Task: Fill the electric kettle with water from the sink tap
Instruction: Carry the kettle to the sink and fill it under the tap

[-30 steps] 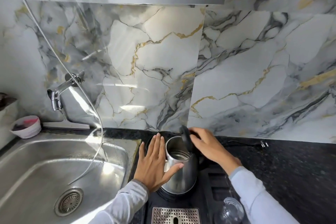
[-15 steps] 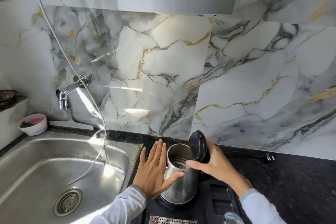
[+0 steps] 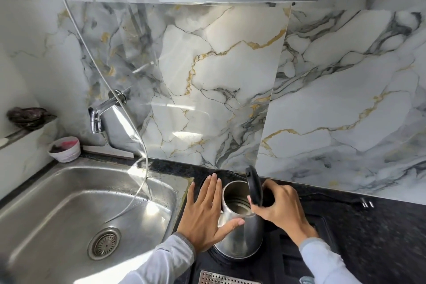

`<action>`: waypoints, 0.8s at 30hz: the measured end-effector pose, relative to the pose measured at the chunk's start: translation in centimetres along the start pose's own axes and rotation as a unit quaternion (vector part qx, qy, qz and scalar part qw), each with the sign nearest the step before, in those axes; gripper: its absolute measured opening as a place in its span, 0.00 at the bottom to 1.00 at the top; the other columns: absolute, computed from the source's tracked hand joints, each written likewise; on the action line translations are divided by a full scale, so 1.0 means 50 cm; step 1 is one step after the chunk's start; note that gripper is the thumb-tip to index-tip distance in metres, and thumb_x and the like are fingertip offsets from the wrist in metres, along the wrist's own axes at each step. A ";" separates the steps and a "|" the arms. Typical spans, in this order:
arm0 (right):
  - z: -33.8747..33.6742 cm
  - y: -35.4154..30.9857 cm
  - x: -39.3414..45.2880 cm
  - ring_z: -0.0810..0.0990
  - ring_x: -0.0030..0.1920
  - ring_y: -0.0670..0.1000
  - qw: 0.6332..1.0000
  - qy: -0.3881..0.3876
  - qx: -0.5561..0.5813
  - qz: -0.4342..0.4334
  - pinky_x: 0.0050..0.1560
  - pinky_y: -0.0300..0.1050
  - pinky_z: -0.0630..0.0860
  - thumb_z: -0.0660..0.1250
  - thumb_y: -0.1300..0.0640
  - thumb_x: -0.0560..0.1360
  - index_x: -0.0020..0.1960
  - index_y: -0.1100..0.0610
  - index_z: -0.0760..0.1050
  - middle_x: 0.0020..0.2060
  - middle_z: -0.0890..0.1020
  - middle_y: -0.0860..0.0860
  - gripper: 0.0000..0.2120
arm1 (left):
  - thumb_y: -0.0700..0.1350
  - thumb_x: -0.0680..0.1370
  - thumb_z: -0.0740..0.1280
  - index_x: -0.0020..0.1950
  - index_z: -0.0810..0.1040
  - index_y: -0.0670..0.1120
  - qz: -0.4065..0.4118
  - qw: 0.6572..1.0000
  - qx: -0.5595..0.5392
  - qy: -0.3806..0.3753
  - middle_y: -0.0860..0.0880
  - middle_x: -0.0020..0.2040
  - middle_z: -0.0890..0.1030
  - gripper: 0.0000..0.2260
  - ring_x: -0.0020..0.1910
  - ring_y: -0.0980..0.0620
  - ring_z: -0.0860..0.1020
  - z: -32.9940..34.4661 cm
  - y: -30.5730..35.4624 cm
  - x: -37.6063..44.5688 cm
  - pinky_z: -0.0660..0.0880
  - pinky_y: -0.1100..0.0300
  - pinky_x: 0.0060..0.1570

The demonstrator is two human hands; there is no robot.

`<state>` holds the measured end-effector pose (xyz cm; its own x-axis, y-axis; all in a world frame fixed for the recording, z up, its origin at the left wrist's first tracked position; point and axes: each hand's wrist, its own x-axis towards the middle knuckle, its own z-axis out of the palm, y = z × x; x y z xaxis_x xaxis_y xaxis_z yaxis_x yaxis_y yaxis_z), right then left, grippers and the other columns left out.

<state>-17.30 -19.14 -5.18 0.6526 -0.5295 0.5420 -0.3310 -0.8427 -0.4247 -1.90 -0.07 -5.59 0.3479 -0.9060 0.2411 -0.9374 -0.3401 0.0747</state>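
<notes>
A stainless steel electric kettle (image 3: 241,237) stands on its black base on the dark counter, just right of the sink (image 3: 57,200). Its black lid (image 3: 254,185) is tipped up on edge, so the bare inside shows. My left hand (image 3: 204,212) lies flat against the kettle's left side, fingers straight and the thumb across the front of the body. My right hand (image 3: 281,210) is behind the kettle with its thumb and fingers on the raised lid; the handle is hidden under it. The chrome tap (image 3: 98,117) sticks out of the wall above the sink's back left.
A thin hose (image 3: 143,150) hangs from above into the sink basin. A small white bowl (image 3: 65,148) sits at the sink's back left corner. A black cable and plug (image 3: 366,204) lie on the counter to the right. A metal drip grate (image 3: 221,279) is at the bottom edge.
My right hand has swung the lid from nearly closed up to standing open. My left hand has stayed against the kettle's side. The view has tilted slightly.
</notes>
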 end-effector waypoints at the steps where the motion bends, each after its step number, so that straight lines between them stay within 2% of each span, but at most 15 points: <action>1: 0.003 0.000 0.000 0.82 0.28 0.52 1.000 0.002 0.010 0.012 0.30 0.49 0.80 0.75 0.34 0.61 0.36 0.54 0.77 0.26 0.83 0.48 0.23 | 0.76 0.77 0.49 0.77 0.66 0.36 0.000 1.000 -0.001 0.000 0.38 0.79 0.66 0.48 0.77 0.41 0.66 0.000 -0.001 0.000 0.71 0.32 0.67; 6: 0.001 -0.023 0.008 0.80 0.27 0.53 0.999 0.015 0.024 0.025 0.29 0.44 0.73 0.79 0.34 0.57 0.34 0.55 0.76 0.26 0.81 0.48 0.26 | 0.76 0.78 0.46 0.77 0.66 0.36 0.009 1.000 0.001 0.000 0.37 0.78 0.66 0.48 0.77 0.41 0.66 -0.013 -0.017 -0.013 0.70 0.33 0.69; 9: -0.015 -0.061 0.021 0.75 0.25 0.51 0.999 0.015 0.032 0.018 0.29 0.41 0.67 0.81 0.35 0.58 0.32 0.51 0.70 0.24 0.75 0.45 0.26 | 0.76 0.78 0.46 0.78 0.64 0.36 0.010 1.000 -0.018 0.019 0.38 0.79 0.64 0.48 0.78 0.42 0.65 -0.030 -0.031 -0.026 0.61 0.36 0.74; 11: -0.027 -0.094 0.033 0.76 0.25 0.53 0.999 0.023 0.043 0.022 0.27 0.45 0.71 0.78 0.33 0.60 0.31 0.52 0.69 0.23 0.75 0.47 0.27 | 0.76 0.78 0.46 0.79 0.63 0.36 0.007 0.999 -0.033 0.042 0.39 0.80 0.64 0.48 0.78 0.42 0.64 -0.051 -0.041 -0.032 0.60 0.36 0.75; 13: -0.029 -0.139 0.053 0.78 0.26 0.54 0.998 0.027 0.058 0.029 0.28 0.50 0.75 0.77 0.33 0.61 0.31 0.55 0.72 0.24 0.78 0.50 0.27 | 0.76 0.77 0.46 0.78 0.63 0.36 0.009 0.997 -0.038 0.061 0.39 0.79 0.65 0.48 0.78 0.42 0.64 -0.085 -0.071 -0.040 0.62 0.34 0.73; 17: -0.003 -0.221 0.087 0.81 0.27 0.48 0.997 0.041 0.066 0.016 0.30 0.50 0.78 0.77 0.33 0.63 0.34 0.55 0.79 0.25 0.82 0.48 0.24 | 0.77 0.77 0.46 0.79 0.62 0.36 0.022 0.995 -0.032 0.088 0.39 0.80 0.64 0.49 0.79 0.43 0.62 -0.141 -0.151 -0.060 0.60 0.33 0.74; 24: 0.146 -0.387 0.139 0.83 0.29 0.47 0.996 0.048 0.065 0.023 0.31 0.50 0.80 0.78 0.34 0.63 0.36 0.54 0.80 0.28 0.84 0.48 0.23 | 0.77 0.77 0.45 0.79 0.61 0.37 0.029 0.997 -0.017 0.067 0.38 0.81 0.61 0.49 0.80 0.42 0.59 -0.193 -0.382 -0.114 0.61 0.31 0.74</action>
<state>-1.37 -5.78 1.52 0.5686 -0.5800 0.5833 -0.2648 -0.8005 -0.5377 13.86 14.03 0.92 0.2907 -0.8810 0.3732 -0.9565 -0.2775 0.0899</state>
